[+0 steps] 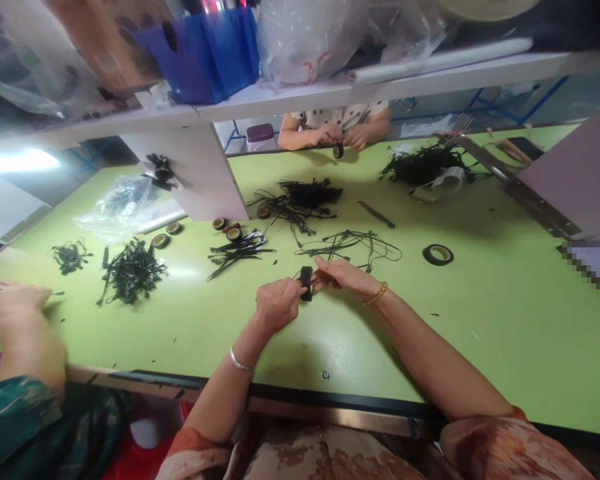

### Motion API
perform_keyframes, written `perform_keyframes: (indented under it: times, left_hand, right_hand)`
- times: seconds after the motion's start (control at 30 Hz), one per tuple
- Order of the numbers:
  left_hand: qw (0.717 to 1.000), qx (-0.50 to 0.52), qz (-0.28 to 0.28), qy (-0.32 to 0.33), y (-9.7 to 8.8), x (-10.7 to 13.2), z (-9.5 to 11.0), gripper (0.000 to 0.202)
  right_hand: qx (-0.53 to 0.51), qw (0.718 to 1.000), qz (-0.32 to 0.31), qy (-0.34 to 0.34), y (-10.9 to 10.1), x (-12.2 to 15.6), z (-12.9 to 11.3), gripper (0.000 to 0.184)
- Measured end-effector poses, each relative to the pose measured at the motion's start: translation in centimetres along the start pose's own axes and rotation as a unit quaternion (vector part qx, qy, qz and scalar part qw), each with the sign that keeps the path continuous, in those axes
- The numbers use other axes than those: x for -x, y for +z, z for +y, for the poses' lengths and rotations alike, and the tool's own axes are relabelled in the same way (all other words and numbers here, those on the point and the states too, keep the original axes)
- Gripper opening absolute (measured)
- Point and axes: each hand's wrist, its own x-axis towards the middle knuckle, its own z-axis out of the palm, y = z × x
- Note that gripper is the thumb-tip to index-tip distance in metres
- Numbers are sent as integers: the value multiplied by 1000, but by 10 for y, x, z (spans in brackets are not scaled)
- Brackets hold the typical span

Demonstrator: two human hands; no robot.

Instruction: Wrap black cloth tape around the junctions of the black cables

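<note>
My left hand (279,305) is closed on a roll of black tape (307,284), held on edge just above the green table. Right beside the roll, my right hand (347,276) has its thumb and fingers closed on a thin black cable, mostly hidden by the fingers. Behind my hands lie loose black cables (353,245) in loops. Left of them is a small bundle of black cables (237,252), with a tape roll (234,234) at its back edge. Another black tape roll (438,255) lies flat to the right.
A bigger cable heap (313,193) and a knife (376,214) lie farther back. Another cable pile (134,270) is at left, near a co-worker's hand (20,300). Across the table, another person's hands (357,135) hold tape. A shelf (300,100) spans overhead, with an upright panel (200,173) beneath.
</note>
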Motion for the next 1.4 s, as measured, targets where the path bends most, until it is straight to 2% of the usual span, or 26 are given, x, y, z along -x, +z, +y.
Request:
perform_keyframes:
  times: [0.1, 0.17, 0.33, 0.4, 0.53, 0.77, 0.93, 1.07, 1.17, 1.3, 1.4]
  left_hand:
    - [999, -15, 9, 33, 3, 0, 3, 34]
    - [998, -22, 16, 58, 5, 0, 4, 34]
    - [998, -13, 3, 64, 7, -1, 5, 34]
    - [999, -9, -5, 52, 8, -2, 4, 35]
    - [999, -22, 1, 50, 8, -1, 3, 36]
    - [998, 16, -45, 28, 8, -1, 5, 36]
    - [996, 22, -69, -51, 8, -1, 6, 29]
    - [984, 54, -97, -136, 5, -4, 6, 26]
    - [974, 90, -112, -175, 2, -7, 6, 20]
    - [958, 157, -85, -225, 1, -6, 7, 15]
    - [920, 269, -36, -284, 5, -6, 6, 20]
  right_hand:
    - [-47, 999, -22, 14, 8, 0, 2, 63]
    - [-69, 997, -13, 21, 15, 0, 3, 54]
    - [-140, 983, 116, 15, 27, -3, 9, 41]
    - [-173, 975, 139, -9, 29, -3, 10, 40]
    - [-200, 968, 144, -39, 32, -1, 6, 35]
    - [-181, 970, 123, -106, 28, 9, -4, 26]
    - [-143, 974, 98, -146, 22, 14, -5, 23]
    - [-119, 972, 108, -173, 22, 16, -3, 24]
    - [-98, 970, 115, -190, 20, 15, -1, 24]
    - [-12, 968, 108, -227, 16, 15, 0, 18]
    - [60, 956, 92, -271, 14, 14, 3, 14]
